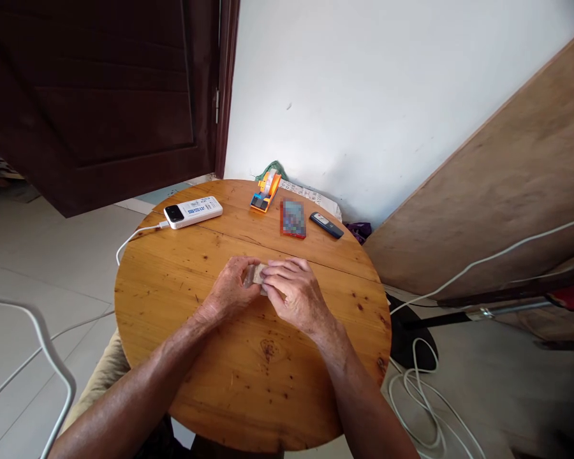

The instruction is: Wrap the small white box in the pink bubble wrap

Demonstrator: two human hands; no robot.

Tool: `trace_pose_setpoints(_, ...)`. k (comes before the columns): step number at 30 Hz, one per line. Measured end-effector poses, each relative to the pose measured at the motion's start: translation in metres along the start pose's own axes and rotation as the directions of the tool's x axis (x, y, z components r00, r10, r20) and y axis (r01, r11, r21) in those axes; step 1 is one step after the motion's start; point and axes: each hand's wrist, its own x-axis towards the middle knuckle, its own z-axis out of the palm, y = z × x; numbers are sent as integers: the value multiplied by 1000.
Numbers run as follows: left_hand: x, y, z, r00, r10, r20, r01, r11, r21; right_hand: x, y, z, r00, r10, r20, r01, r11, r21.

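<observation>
Both hands meet over the middle of the round wooden table [205,268]. Between them is a small pale item with a shiny, see-through looking left part [254,274]; its kind is not clear, as fingers cover much of it. My left hand [232,284] pinches its left side between thumb and fingers. From the right, my right hand [294,290] closes over the other end, fingers curled together and thumb below.
A white power bank [196,211] with a plugged-in cable [138,233] lies at the back left. Along the far edge are an orange tape dispenser [266,191], a blurred red-edged box [293,218] and a dark remote-like device [326,225]. Cables [423,395] coil on the floor at right.
</observation>
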Motion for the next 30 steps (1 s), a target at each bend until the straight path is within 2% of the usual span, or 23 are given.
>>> trace_pose_setpoints(3,0,2,-1,1000,3,7,-3,1000,10,0,0,-7,998,60,-32,-54,985,161)
trace_pose_setpoints(5,0,6,-1,1000,8,19,-9,999,33,-1,4,-13,979,186,-78,-152,936,318)
trace_pose_setpoints(9,-1,16,-4,999,-10,36,7,997,82,-4,18,-20,873,469,-132,-340,781,523)
trace_pose_setpoints(12,-1,22,-10,998,-66,-9,66,998,3,-6,29,-21,817,560,-138,-396,717,573)
trace_pose_setpoints(14,0,24,-15,989,-138,-58,128,980,-154,-7,33,-21,826,554,-107,-414,724,552)
trace_pose_setpoints(17,4,24,-21,948,-308,-78,247,867,-433,-6,34,-21,878,478,-14,-402,754,520)
trace_pose_setpoints(20,7,23,-22,913,-401,-73,294,771,-564,-4,30,-17,925,377,49,-346,782,518)
trace_pose_setpoints(25,8,21,-18,927,-366,-80,274,808,-521,-5,26,-2,963,268,41,-258,859,442)
trace_pose_setpoints(30,5,22,-11,958,-286,11,271,894,-357,-5,24,13,969,245,-42,-215,909,357)
